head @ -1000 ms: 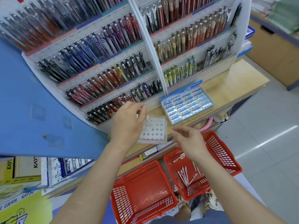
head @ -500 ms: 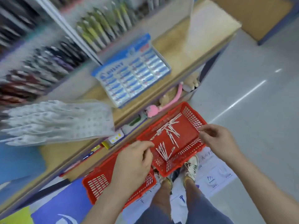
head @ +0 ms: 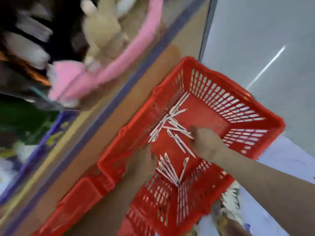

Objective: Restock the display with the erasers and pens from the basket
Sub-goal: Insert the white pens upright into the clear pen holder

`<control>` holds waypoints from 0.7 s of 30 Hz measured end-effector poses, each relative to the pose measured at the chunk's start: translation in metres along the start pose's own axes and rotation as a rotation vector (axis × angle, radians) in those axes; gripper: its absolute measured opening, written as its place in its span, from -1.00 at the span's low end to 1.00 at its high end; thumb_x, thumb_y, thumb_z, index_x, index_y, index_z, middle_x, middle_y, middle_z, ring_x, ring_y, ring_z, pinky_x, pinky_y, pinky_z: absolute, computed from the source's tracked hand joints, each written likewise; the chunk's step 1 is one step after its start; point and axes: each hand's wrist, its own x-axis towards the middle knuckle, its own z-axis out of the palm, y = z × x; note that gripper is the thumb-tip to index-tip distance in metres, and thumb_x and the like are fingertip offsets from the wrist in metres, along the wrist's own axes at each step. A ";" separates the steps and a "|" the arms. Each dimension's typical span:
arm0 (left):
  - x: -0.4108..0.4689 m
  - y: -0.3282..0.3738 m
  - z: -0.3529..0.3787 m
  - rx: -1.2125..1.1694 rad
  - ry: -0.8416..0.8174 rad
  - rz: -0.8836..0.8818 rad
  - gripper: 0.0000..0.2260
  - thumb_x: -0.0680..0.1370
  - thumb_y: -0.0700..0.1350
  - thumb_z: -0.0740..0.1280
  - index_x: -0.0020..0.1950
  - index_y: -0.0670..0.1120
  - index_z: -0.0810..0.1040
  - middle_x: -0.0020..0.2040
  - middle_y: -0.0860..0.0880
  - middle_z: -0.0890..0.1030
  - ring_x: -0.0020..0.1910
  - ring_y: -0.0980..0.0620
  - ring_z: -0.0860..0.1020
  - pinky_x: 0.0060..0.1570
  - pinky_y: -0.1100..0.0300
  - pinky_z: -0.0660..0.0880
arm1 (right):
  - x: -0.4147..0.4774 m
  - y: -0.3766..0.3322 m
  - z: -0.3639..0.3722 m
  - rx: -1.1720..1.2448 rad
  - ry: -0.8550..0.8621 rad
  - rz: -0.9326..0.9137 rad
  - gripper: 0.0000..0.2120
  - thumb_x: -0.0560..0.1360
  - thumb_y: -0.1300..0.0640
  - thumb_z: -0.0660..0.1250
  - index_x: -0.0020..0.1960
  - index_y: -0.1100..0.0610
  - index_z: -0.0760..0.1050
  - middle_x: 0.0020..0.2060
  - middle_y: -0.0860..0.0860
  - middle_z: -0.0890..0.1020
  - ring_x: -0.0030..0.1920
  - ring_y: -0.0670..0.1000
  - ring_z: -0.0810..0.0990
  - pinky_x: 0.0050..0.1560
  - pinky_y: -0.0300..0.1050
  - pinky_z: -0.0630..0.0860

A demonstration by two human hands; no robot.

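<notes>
A red basket (head: 221,79) stands on the floor below me, seen through heavy motion blur. Several white pens (head: 170,120) lie scattered on its bottom, and another bunch of white pens (head: 167,169) rests in its near corner. My right hand (head: 206,143) is down inside the basket, fingers curled onto the ends of the scattered pens. My left hand (head: 143,164) is at the basket's left wall beside the near bunch, too blurred to show its fingers. No erasers show.
A second red basket (head: 80,201) sits to the left against the wooden shelf front (head: 102,133). Pink and beige plush toys (head: 68,77) fill the lower shelf. Grey floor (head: 255,31) lies to the right, a shoe (head: 230,210) below the basket.
My view has dropped from the pen display to the basket. Both hands came down from the shelf; the right one went from the basket's rim into it onto the pens.
</notes>
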 end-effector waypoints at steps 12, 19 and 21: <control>0.130 -0.025 0.113 0.262 0.203 -0.102 -0.62 0.58 0.14 0.15 0.26 -0.08 0.35 0.18 -0.12 0.54 0.11 -0.14 0.55 -0.01 0.03 0.47 | 0.100 0.049 0.118 -0.296 -0.007 0.064 -0.74 0.58 0.18 0.09 0.26 0.12 0.30 0.17 0.11 0.49 0.15 0.19 0.54 0.04 0.04 0.49; 0.139 -0.027 0.120 0.075 0.167 -0.120 -0.68 0.55 0.09 0.24 0.12 -0.14 0.42 0.01 -0.20 0.62 0.01 -0.23 0.58 -0.09 0.03 0.46 | 0.094 0.052 0.127 -0.056 -0.233 0.190 -0.67 0.60 -0.05 0.09 0.20 0.18 0.32 0.17 0.21 0.55 0.18 0.22 0.53 0.14 0.01 0.44; 0.137 -0.026 0.126 0.037 0.123 -0.111 -0.71 0.57 0.07 0.20 0.08 -0.15 0.46 0.03 -0.20 0.62 0.05 -0.23 0.57 -0.04 0.03 0.46 | 0.095 0.054 0.120 -0.025 -0.265 0.198 -0.67 0.60 -0.03 0.09 0.21 0.18 0.37 0.18 0.21 0.56 0.19 0.20 0.53 0.14 -0.03 0.44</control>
